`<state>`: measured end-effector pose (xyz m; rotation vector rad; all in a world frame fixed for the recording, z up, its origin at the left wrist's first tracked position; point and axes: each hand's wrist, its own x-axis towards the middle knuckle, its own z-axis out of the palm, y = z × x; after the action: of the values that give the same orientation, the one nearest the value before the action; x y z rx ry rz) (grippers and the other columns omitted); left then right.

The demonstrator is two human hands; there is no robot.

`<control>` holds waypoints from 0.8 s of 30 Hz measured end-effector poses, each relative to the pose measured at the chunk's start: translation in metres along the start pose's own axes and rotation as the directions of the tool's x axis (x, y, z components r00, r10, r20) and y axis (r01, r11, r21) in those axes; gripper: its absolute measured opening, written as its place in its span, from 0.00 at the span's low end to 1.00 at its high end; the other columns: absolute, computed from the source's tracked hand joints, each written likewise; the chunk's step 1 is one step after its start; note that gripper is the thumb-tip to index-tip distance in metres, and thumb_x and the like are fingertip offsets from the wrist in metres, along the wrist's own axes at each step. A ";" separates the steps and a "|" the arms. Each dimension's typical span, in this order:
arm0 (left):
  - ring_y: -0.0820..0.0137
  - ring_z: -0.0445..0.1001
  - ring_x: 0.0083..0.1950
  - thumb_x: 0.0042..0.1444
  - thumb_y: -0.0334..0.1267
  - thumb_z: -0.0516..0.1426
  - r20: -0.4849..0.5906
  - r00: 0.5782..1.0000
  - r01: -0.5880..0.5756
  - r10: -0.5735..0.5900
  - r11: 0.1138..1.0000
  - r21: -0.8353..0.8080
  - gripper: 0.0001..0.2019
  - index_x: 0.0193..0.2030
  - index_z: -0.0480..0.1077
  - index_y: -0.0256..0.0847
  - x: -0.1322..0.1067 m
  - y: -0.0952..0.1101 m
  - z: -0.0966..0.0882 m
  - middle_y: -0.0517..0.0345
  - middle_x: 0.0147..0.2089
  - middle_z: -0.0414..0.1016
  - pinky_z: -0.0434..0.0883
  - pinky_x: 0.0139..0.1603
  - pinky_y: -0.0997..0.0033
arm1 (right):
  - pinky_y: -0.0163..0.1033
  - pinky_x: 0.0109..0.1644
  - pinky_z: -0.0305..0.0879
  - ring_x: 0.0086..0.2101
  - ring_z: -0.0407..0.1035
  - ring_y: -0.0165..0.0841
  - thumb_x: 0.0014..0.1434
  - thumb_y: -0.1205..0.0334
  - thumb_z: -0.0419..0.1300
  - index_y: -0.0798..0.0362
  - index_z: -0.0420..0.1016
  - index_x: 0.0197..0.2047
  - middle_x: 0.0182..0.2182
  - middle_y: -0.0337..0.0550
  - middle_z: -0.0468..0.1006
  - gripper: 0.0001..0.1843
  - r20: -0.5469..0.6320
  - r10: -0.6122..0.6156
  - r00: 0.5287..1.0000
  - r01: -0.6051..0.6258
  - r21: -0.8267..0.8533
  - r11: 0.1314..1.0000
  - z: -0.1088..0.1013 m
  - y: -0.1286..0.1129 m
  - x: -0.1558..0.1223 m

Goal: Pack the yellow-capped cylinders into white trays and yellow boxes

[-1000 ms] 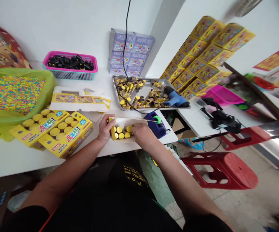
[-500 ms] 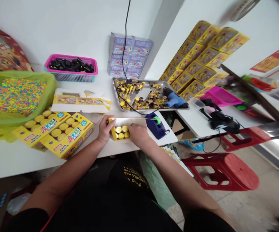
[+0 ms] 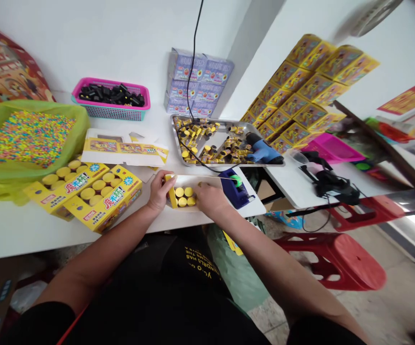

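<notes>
The yellow box end is gripped by the left hand; the half-curled right hand is held against the yellow-capped tubes, with the tape dispenser just to the right.

We are finding bare white table along the near edge, below both hands. Our right hand is working just beside the blue tape dispenser, which is blocking the way rightward. Our left hand is staying near the yellow printed boxes, and the steel tray is standing straight ahead.
</notes>
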<state>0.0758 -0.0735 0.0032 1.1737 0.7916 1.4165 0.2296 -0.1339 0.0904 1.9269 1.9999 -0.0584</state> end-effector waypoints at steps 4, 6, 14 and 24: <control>0.66 0.70 0.38 0.49 0.55 0.65 -0.002 1.000 0.015 -0.015 1.000 -0.006 0.19 0.38 0.75 0.42 0.000 0.001 0.000 0.59 0.36 0.74 0.66 0.40 0.66 | 0.42 0.46 0.73 0.47 0.78 0.45 0.65 0.71 0.51 0.57 0.77 0.55 0.53 0.61 0.77 0.20 -0.009 -0.007 1.000 0.007 -0.016 1.000 -0.001 0.005 -0.005; 0.66 0.70 0.38 0.49 0.55 0.65 -0.002 1.000 0.011 -0.011 1.000 -0.001 0.19 0.38 0.74 0.42 0.000 0.002 0.000 0.59 0.35 0.73 0.66 0.40 0.67 | 0.41 0.46 0.72 0.47 0.77 0.45 0.64 0.72 0.51 0.58 0.77 0.56 0.52 0.60 0.77 0.21 -0.004 -0.014 1.000 0.014 -0.016 1.000 -0.003 0.008 -0.006; 0.63 0.71 0.40 0.47 0.54 0.64 -0.002 1.000 -0.027 0.027 1.000 0.013 0.18 0.37 0.73 0.43 0.000 0.002 0.001 0.58 0.35 0.72 0.67 0.41 0.65 | 0.41 0.53 0.68 0.49 0.75 0.43 0.62 0.75 0.51 0.57 0.78 0.53 0.49 0.57 0.80 0.20 -0.055 -0.060 0.997 0.060 -0.007 0.998 0.004 0.020 -0.007; 0.61 0.72 0.46 0.47 0.49 0.64 0.034 0.997 -0.067 0.065 0.997 0.048 0.16 0.39 0.73 0.43 0.002 -0.005 -0.001 0.55 0.41 0.75 0.68 0.49 0.62 | 0.49 0.65 0.63 0.62 0.67 0.51 0.66 0.67 0.53 0.65 0.70 0.65 0.62 0.67 0.72 0.26 -0.202 0.123 0.972 -0.136 -0.051 0.989 0.022 0.004 0.005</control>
<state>0.0764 -0.0706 -0.0017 1.2677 0.7755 1.4356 0.2380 -0.1350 0.0696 2.0882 1.9639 0.2386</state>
